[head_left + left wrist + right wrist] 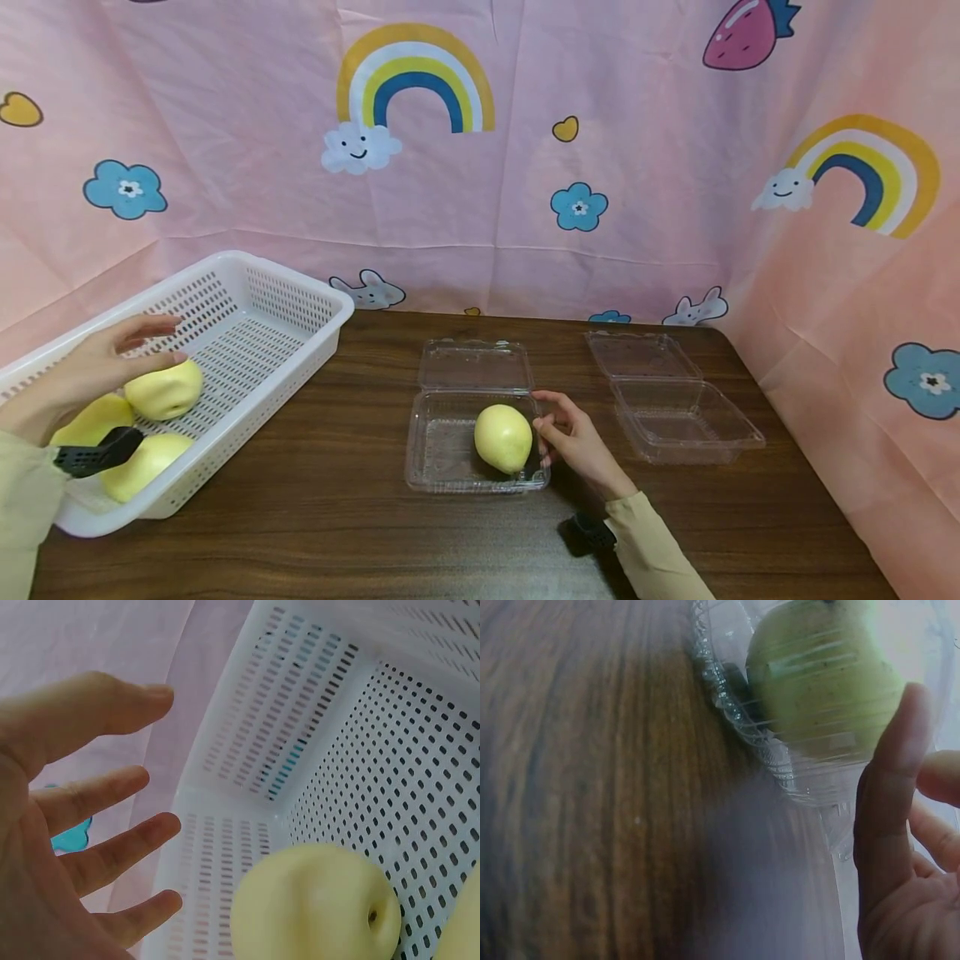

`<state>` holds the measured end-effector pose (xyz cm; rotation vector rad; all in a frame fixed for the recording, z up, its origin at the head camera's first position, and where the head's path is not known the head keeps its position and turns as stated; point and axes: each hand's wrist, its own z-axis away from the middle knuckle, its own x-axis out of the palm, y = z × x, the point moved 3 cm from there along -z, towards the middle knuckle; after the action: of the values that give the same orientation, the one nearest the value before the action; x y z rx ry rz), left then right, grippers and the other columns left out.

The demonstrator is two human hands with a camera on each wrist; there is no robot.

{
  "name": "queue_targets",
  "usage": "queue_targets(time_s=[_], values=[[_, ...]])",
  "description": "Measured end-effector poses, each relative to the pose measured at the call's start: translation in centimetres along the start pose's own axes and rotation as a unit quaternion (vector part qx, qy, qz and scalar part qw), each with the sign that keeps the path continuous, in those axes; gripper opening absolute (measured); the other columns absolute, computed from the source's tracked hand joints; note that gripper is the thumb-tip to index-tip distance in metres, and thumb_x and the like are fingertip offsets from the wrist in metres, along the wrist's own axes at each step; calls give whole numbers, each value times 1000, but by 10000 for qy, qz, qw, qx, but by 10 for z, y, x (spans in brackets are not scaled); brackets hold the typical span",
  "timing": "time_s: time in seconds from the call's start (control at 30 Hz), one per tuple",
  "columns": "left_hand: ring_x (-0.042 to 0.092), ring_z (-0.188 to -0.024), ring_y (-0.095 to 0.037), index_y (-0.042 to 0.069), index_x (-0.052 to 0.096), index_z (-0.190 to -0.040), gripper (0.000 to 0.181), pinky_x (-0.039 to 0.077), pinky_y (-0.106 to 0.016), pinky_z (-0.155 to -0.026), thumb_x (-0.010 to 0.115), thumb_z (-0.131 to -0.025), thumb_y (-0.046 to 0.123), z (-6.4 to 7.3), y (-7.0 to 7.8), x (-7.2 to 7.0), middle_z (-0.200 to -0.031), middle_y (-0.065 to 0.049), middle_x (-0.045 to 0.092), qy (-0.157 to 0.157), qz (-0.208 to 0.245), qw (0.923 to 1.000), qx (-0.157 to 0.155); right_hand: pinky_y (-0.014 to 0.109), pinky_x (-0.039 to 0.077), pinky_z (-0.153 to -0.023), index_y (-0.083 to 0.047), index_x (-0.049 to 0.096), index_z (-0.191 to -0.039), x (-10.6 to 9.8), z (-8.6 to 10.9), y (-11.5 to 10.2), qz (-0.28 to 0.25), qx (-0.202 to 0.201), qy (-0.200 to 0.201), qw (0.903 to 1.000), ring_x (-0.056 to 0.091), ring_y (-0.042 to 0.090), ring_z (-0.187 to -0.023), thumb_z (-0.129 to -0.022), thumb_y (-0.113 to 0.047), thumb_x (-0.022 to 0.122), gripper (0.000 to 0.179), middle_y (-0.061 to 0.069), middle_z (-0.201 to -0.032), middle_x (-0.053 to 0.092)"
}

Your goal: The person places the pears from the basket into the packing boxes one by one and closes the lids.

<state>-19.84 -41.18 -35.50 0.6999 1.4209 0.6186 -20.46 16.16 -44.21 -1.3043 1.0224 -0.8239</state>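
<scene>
My left hand [105, 362] hovers over the white perforated basket [330, 333], fingers spread and thumb apart, with nothing held. Just below it sits a pale yellow-green pear [167, 392]; in the left wrist view, this pear [315, 904] is apart from the fingers. Beside it are two more pears, partly hidden by the wrist. In mid-table, a clear hinged plastic box [442, 450] lies with its lid back, one pear [502, 437] in its right half. My right hand [581, 442] rests against the box's right side, fingers fairly straight; its thumb [896, 772] appears outside the wall.
A second clear hinged box [682, 417], lid back, stands at the right of the brown wooden table [337, 517]. Pink patterned cloth [487, 192] hangs behind and along the right side. Black wrist cameras [101, 454] are strapped to both wrists.
</scene>
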Motion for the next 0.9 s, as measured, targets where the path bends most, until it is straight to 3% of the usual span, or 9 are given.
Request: queue_targets(time_s=[0.03, 0.13, 0.33, 0.4, 0.47, 0.63, 0.73, 0.9], values=[[6, -136, -54, 6, 17, -154, 70, 28, -74, -88, 57, -99, 25, 0, -2, 0, -144, -7, 30, -23, 59, 10000, -54, 31, 53, -50, -1, 41, -139, 0, 0, 0, -3, 0, -1, 10000, 54, 17, -61, -98, -1, 53, 42, 12, -81, 54], [2, -135, -56, 4, 9, -155, 76, 23, -77, -89, 56, -99, 25, 0, -8, -1, -154, -20, 14, -59, 128, 9998, -113, 30, 53, -50, 0, 41, -139, 0, 0, 0, -25, 2, -15, 10000, 54, 16, -60, -98, 0, 53, 42, 12, -80, 54], [-3, -132, -61, -3, -3, -151, 86, 29, -74, -84, 57, -98, 27, 0, -17, -4, -157, -25, -6, -181, 36, 9992, -346, 30, 53, -50, -1, 41, -138, -1, 0, 1, -34, -7, -1, 10000, 54, 16, -60, -98, -1, 53, 42, 12, -80, 54], [-8, -131, -63, -4, -8, -150, 90, 23, -77, -88, 58, -97, 29, 0, -19, -5, -154, -28, -14, -257, 98, 9986, -456, 30, 53, -50, -1, 41, -138, 0, 0, 1, -28, 0, 3, 10000, 54, 16, -60, -98, -1, 53, 42, 12, -80, 54], [-5, -130, -64, -4, -12, -149, 93, 25, -76, -88, 58, -97, 30, 0, -21, -6, -152, -32, -17, -284, 48, 9982, -527, 30, 53, -50, -1, 42, -138, 0, 0, 1, -26, 8, 8, 10000, 54, 16, -61, -98, -1, 53, 42, 12, -80, 54], [1, -128, -63, 0, -19, -147, 100, 17, -77, -93, 61, -96, 32, -1, -26, -9, -147, -40, -18, -315, 85, 9970, -696, 29, 53, -51, -1, 41, -138, 0, 0, 1, -33, 30, 14, 10000, 54, 16, -61, -98, -1, 53, 42, 12, -80, 54], [-3, -128, -64, 2, -24, -146, 104, 8, -79, -94, 62, -95, 32, -2, -30, -10, -145, -41, -20, -374, 236, 9960, -774, 29, 53, -51, 0, 41, -139, 0, 0, 1, -56, 45, 5, 10000, 54, 16, -61, -98, -1, 53, 42, 12, -80, 53], [-3, -125, -67, 2, -32, -142, 109, 7, -79, -94, 62, -95, 29, -5, -34, -6, -139, -46, -23, -618, 380, 9941, -808, 29, 53, -51, 0, 41, -139, 0, 0, 0, -87, 77, -14, 9999, 54, 16, -62, -98, -1, 53, 43, 13, -81, 53]])
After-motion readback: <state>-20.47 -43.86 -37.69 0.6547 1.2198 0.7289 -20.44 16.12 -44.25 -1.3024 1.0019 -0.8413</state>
